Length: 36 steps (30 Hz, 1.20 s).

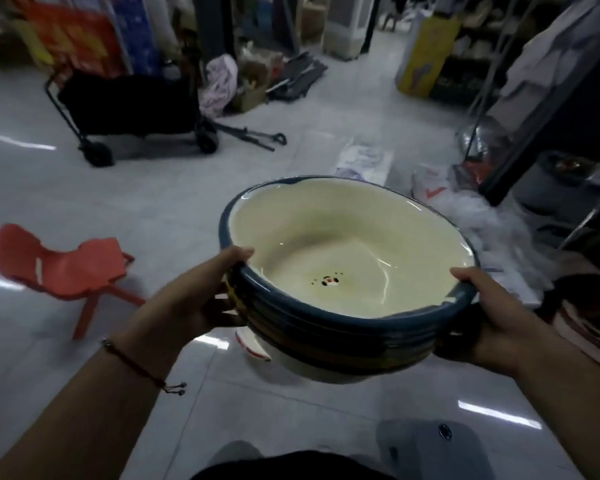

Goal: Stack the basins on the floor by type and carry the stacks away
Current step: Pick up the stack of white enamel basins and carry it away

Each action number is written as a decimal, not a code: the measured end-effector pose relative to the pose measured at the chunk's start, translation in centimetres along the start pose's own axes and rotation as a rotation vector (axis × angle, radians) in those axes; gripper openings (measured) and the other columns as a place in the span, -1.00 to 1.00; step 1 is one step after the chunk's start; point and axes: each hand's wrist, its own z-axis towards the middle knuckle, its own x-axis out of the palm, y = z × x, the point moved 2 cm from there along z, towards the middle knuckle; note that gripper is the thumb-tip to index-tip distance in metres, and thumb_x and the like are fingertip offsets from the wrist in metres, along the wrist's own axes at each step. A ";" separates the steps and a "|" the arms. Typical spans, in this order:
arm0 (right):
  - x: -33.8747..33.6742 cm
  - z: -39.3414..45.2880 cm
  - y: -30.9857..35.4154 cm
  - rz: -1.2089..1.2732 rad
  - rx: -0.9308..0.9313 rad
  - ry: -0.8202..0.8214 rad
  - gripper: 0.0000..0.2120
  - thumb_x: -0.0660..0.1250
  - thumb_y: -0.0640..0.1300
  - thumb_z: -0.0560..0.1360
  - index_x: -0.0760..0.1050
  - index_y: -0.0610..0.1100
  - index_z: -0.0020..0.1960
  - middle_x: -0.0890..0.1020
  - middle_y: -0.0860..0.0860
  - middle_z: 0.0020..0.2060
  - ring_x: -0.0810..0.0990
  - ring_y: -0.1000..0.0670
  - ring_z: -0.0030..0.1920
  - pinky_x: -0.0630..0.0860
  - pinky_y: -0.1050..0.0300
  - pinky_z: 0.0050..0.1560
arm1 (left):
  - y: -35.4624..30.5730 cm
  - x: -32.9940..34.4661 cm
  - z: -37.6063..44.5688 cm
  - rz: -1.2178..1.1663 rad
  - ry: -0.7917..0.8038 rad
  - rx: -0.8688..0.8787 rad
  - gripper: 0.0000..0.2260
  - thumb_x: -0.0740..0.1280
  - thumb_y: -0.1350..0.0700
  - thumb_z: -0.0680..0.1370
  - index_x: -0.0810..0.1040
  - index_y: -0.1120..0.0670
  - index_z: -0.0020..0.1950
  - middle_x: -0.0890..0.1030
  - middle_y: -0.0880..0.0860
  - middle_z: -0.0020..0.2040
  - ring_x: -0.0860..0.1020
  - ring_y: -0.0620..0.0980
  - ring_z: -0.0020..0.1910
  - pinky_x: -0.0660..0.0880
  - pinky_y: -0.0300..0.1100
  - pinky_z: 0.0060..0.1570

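Observation:
A stack of several cream enamel basins with dark blue rims is held up in front of me, above the tiled floor. My left hand grips the stack's left side, thumb over the top rim and fingers underneath. My right hand grips the right side the same way. The top basin is empty, with a small dark and red mark at its bottom. Both forearms reach in from the lower corners.
A red plastic chair stands on the floor at the left. A black wheeled cart is at the back left. Plastic bags lie on the floor at the right, next to dark shelving. A yellow box stands at the back.

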 end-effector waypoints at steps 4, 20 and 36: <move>-3.2 -6.8 -3.2 0.217 -0.185 -0.093 -0.67 0.40 0.07 0.42 0.45 -0.13 0.04 0.57 -0.18 -0.03 0.53 -0.16 0.04 0.51 -0.15 0.11 | -4.6 3.4 -2.7 0.164 0.217 0.080 -0.64 0.44 -0.10 0.47 0.55 0.15 0.07 0.60 0.20 -0.01 0.62 0.19 0.01 0.58 0.16 0.13; -7.2 -33.0 -26.7 0.881 -0.452 -0.618 -0.77 0.46 0.07 0.42 0.56 -0.08 -0.11 0.64 -0.12 0.00 0.58 -0.16 0.04 0.49 -0.09 0.09 | -0.1 18.9 -15.7 0.695 0.897 0.004 -0.54 0.48 -0.08 0.33 0.51 0.08 0.14 0.50 0.20 -0.12 0.55 0.16 -0.18 0.62 0.08 -0.24; -11.5 -54.7 -52.2 1.165 -0.511 -1.022 -0.56 0.46 0.04 0.42 0.50 -0.13 0.22 0.63 -0.20 0.11 0.57 -0.24 0.14 0.49 -0.24 0.18 | 22.1 26.2 -40.1 0.972 1.377 -0.133 -0.53 0.50 -0.08 0.32 0.53 0.06 0.15 0.58 0.21 0.04 0.60 0.23 -0.01 0.61 0.13 -0.13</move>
